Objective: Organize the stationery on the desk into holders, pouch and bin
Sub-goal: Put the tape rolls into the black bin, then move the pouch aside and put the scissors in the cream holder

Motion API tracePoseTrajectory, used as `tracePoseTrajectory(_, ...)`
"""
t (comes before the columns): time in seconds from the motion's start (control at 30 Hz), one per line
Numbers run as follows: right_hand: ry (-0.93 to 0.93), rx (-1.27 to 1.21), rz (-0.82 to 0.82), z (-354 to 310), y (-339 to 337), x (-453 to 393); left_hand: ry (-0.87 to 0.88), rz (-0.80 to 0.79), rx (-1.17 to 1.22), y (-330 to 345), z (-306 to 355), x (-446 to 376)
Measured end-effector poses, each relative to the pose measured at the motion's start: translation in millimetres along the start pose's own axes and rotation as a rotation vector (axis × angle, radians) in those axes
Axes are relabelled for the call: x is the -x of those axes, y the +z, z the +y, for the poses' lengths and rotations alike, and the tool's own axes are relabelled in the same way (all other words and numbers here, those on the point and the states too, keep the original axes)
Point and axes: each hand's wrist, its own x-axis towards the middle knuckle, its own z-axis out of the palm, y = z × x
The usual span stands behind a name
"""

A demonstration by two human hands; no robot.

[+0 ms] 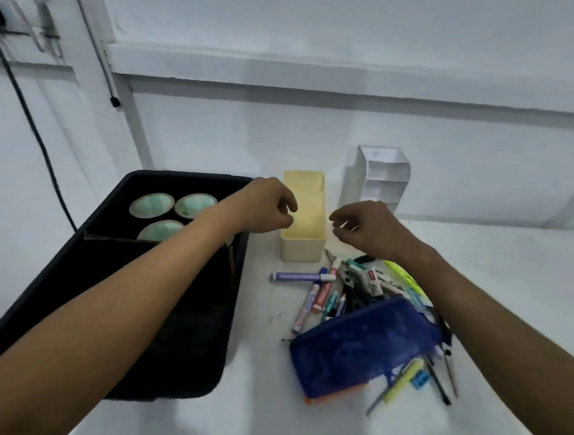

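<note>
A cream rectangular holder (302, 249) stands on the white desk (498, 268), its inside bare. My left hand (265, 207) hovers at its left rim and my right hand (367, 225) at its right, both with loosely curled fingers holding nothing. A taller white holder (383, 177) stands behind, against the wall. In front lies a heap of markers and pens (335, 289), with a purple marker (299, 277) at its left. A blue mesh pouch (361, 346) lies over the heap's near side. More pens and a blue sharpener (420, 379) lie to the pouch's right.
A black bin (31, 303) sits at the desk's left, holding three pale green round dishes (173, 206) at its far end. My left forearm crosses over it. A black cable (29, 114) hangs down the wall at left.
</note>
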Motion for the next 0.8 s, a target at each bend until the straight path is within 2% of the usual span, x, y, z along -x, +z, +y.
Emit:
tracePoseTrajectory(0.2, 0.161, 0.076, -0.058, 72, -34, 57, 0.095, -0.164, -0.06, 54, 52, -26)
tracePoseTrajectory(0.37, 0.209, 0.203, -0.26, 107, -31, 87, 0.183, -0.341, -0.169, 102, 81, -24)
tracePoseTrajectory(0.57, 0.322, 0.222, -0.253, 142, -24, 118, 0.253, -0.563, -0.213, 131, 90, -22)
tracePoseTrajectory(0.8, 0.306, 0.24, -0.307, 152, -12, 126, 0.26, -0.61, -0.352, 138, 90, -27)
